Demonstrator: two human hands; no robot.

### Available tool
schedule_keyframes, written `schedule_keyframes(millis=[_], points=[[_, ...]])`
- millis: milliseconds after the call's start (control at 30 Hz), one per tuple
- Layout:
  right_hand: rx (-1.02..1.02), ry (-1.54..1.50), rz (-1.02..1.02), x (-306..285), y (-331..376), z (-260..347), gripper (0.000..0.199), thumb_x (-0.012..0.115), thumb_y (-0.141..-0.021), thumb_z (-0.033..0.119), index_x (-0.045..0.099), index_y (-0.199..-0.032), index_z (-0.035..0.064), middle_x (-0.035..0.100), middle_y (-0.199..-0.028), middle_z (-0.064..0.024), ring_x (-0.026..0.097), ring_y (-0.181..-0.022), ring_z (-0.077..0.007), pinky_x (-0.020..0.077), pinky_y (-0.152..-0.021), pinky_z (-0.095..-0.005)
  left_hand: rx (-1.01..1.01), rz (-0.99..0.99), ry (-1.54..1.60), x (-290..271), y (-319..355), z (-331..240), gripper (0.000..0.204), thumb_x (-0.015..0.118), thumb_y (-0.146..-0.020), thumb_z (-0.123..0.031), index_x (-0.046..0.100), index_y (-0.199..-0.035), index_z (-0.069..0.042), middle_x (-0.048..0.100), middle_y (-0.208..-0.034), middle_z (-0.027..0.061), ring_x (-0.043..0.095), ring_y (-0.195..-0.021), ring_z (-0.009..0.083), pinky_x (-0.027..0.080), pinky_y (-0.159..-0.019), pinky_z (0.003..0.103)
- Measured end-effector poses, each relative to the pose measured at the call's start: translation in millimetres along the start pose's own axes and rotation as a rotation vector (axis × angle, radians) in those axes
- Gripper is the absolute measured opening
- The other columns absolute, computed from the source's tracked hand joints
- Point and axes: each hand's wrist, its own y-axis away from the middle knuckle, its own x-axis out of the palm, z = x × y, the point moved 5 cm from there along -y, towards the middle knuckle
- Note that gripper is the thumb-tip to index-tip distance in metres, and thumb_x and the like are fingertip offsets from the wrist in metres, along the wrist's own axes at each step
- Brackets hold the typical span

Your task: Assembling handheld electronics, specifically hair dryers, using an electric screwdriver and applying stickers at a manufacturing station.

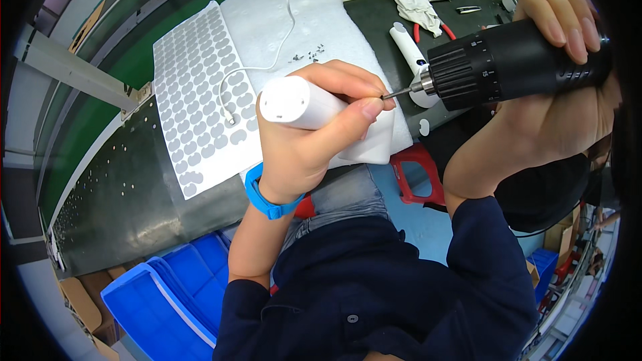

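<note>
My left hand (304,140), with a blue wristband, is wrapped round a white rounded cylindrical housing (284,101). Its thumb and forefinger also pinch at the tip of a thin driver bit (399,93), where a tiny dark piece, seemingly a screw, shows. In my right hand (548,117) is a large black electric screwdriver (495,63), held level with its bit pointing left. The fingers curl over the tool's body. Beyond the left hand, several small dark screws (314,55) lie scattered on a white foam sheet (267,17).
A sheet of grey stickers (207,93) lies on the left, crossed by a white cable (289,7). At the right are another white housing (404,43), red-handled pliers (447,32) and a crumpled white cloth (416,8). Blue bins (147,294) and a red stool (435,187) stand below the table.
</note>
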Motion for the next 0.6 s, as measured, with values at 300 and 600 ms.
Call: schedule_keyframes(millis=[300,600], points=[[-0.102,0.149,-0.039,9.4,1.9,-11.2,0.024,0.06,-0.084,0.027,0.051,-0.082,0.0054,0.053,-0.065,-0.0035,0.053,-0.054,-0.0122,0.0458,-0.054,-0.025,0.211,-0.092,-0.23,4.5,4.6,-0.9,0.012,0.064,-0.072,0.01,0.063,-0.082,0.003,0.065,-0.085,0.0131,0.062,-0.076,0.0174,0.049,-0.068,0.027],[-0.178,0.276,-0.07,8.7,6.3,-18.6,0.027,0.059,-0.089,0.032,0.055,-0.083,0.0058,0.055,-0.064,-0.0037,0.055,-0.051,-0.0121,0.0477,-0.051,-0.0244,0.195,-0.167,-0.522,5.0,9.2,2.1,0.022,0.068,-0.072,0.007,0.063,-0.093,0.001,0.065,-0.087,0.0079,0.058,-0.072,0.0093,0.046,-0.063,0.021]])
